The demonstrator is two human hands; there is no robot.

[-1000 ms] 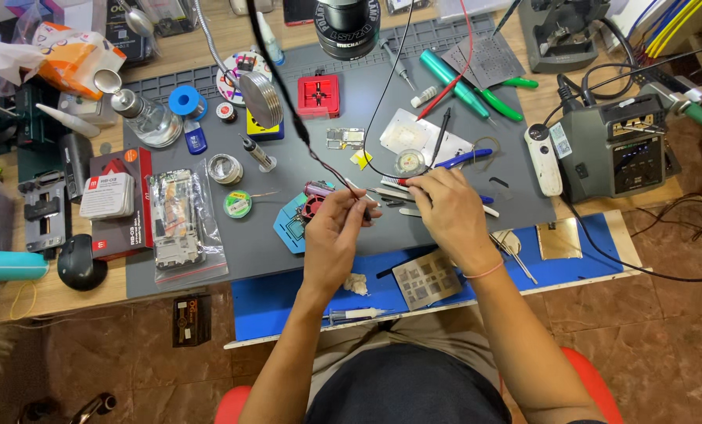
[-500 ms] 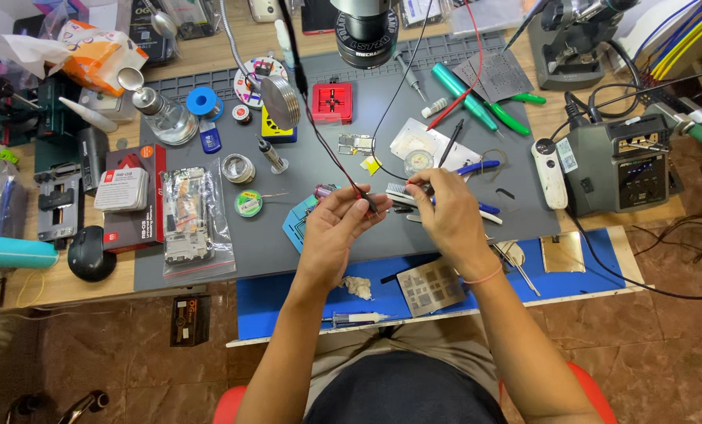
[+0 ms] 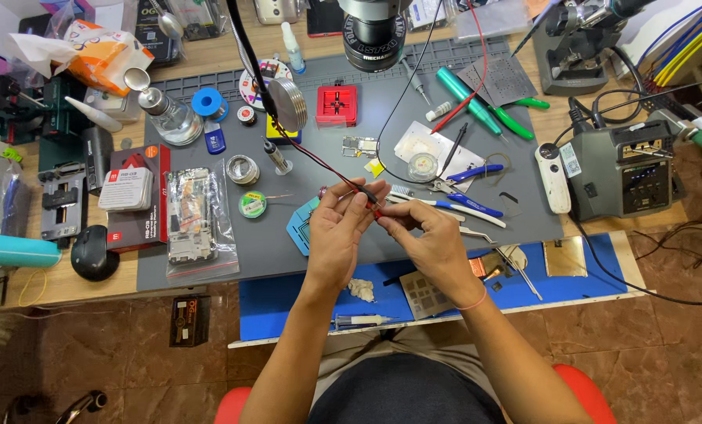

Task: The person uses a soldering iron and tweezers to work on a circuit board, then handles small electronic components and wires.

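Both hands meet mid-bench over the grey mat (image 3: 288, 259), closer together than half a second back. Left hand (image 3: 337, 235) has its fingers curled narrow, thumb and forefinger pinched on the thin red and black wires (image 3: 319, 165) where they end. Right hand (image 3: 423, 235) is also closed narrow, fingertips pinching the same wire end at a small red tip right against the left fingers. A second ago the right hand sat further right, near the tweezers; now it has come in and the two hands touch at the fingertips. The wires have been drawn in toward the body with them. Judging from that, the work has gone from reaching to fine handling of the wire end; both hands are occupied, nothing else is picked up.

Wires run from the hands up and left, past a metal disc on a stand (image 3: 288, 102), and off the top edge.

Just right of the right hand: blue-handled tweezers (image 3: 468, 206) and blue-handled pliers (image 3: 472, 173), lying flat, untouched. Just beyond the fingertips, a white card with a round tin (image 3: 423, 165). Left of the left hand, a blue square stencil (image 3: 302, 228), partly hidden by it. Further left, a green solder-wick reel (image 3: 252, 204) and a bagged phone board (image 3: 190, 216). Far side of the hands: red square holder (image 3: 337, 104), microscope lens (image 3: 374, 31). Far right: grey soldering station (image 3: 621, 169). Near side, under the wrists: blue mat (image 3: 288, 298), syringe (image 3: 362, 320).
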